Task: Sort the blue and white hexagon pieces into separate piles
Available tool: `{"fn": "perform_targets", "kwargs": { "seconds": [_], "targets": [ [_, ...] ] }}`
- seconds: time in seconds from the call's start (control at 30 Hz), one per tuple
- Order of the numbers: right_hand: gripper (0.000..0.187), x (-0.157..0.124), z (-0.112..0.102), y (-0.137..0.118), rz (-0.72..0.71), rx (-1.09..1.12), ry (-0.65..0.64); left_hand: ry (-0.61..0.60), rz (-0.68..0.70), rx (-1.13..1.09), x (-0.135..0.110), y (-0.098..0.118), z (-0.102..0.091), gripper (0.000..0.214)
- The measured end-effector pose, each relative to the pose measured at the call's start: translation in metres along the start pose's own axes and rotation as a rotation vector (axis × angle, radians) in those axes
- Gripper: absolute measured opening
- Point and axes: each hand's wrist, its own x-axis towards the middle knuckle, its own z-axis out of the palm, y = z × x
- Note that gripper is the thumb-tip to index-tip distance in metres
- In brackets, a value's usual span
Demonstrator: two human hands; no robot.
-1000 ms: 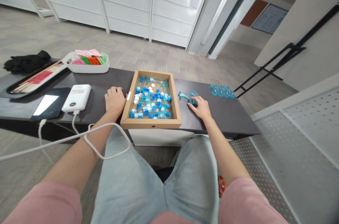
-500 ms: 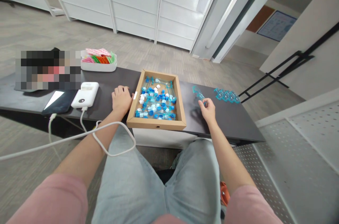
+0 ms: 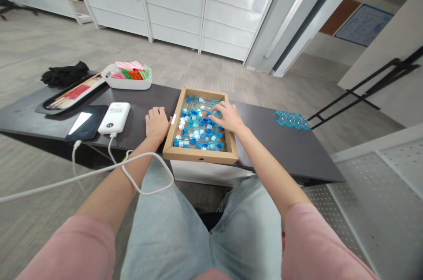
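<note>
A shallow cardboard box point(image 3: 200, 155) sits on the dark table point(image 3: 297, 152) in front of me. It holds several small blue and white pieces point(image 3: 193, 132) and clear blue curved parts. My right hand point(image 3: 229, 119) reaches into the box from the right, palm down, fingers close together and bent onto the pieces. What lies under them is hidden. My left hand point(image 3: 157, 123) rests flat on the table against the box's left wall and holds nothing.
A heap of clear blue parts point(image 3: 292, 119) lies at the table's right. To the left are a white power bank point(image 3: 115, 117) with a cable point(image 3: 99, 172), a phone point(image 3: 85, 124), a white tray of coloured items point(image 3: 130, 79), a black tray of sticks point(image 3: 69, 97) and a black cloth point(image 3: 64, 73).
My right hand lifted a clear blue curved part from the table right of the box, then moved left into the box. The left hand stayed put.
</note>
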Motion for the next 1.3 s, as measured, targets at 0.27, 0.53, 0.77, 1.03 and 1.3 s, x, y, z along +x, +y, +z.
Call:
{"fn": "perform_targets", "kwargs": {
  "seconds": [0.27, 0.53, 0.77, 1.03, 1.3],
  "targets": [
    [0.049, 0.020, 0.009, -0.002, 0.072, -0.118, -0.085, 0.018, 0.008, 0.033, 0.001, -0.001, 0.004, 0.057],
    [0.044, 0.028, 0.007, 0.012, -0.064, -0.036, -0.185, 0.006, 0.005, 0.046, 0.002, -0.001, 0.004, 0.056],
    [0.041, 0.023, 0.008, 0.016, -0.177, -0.104, -0.222, -0.009, 0.000, 0.042, 0.002, 0.000, 0.004, 0.057],
    [0.040, 0.037, 0.012, 0.024, -0.064, -0.086, -0.165, 0.002, -0.002, 0.067, 0.002, -0.001, 0.003, 0.056],
    [0.043, -0.036, -0.017, 0.091, 0.301, -0.190, 0.134, -0.014, 0.013, 0.091, 0.001, -0.003, 0.002, 0.057]
  ]
}}
